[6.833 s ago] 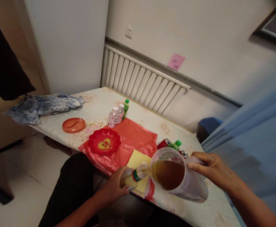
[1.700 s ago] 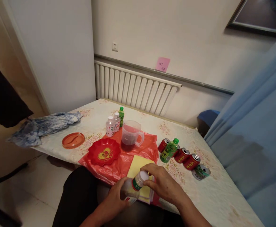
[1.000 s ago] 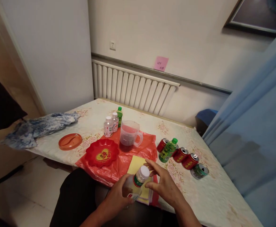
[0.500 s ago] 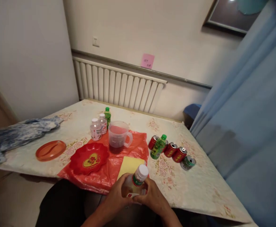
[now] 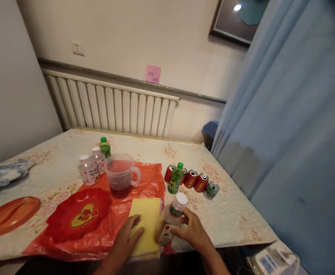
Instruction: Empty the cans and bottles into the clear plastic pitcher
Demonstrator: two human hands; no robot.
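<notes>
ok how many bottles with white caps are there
3: one white-capped bottle is in the right hand; the nearer floral-labelled bottle and farther floral-labelled bottle stand left of the measuring jug.

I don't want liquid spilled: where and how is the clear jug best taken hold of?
Likely by the loop handle, coming from the right: it sticks out on that side of the jug, away from the pink-patterned bottles. The jug stands upright with liquid inside, so keep it level.
</notes>
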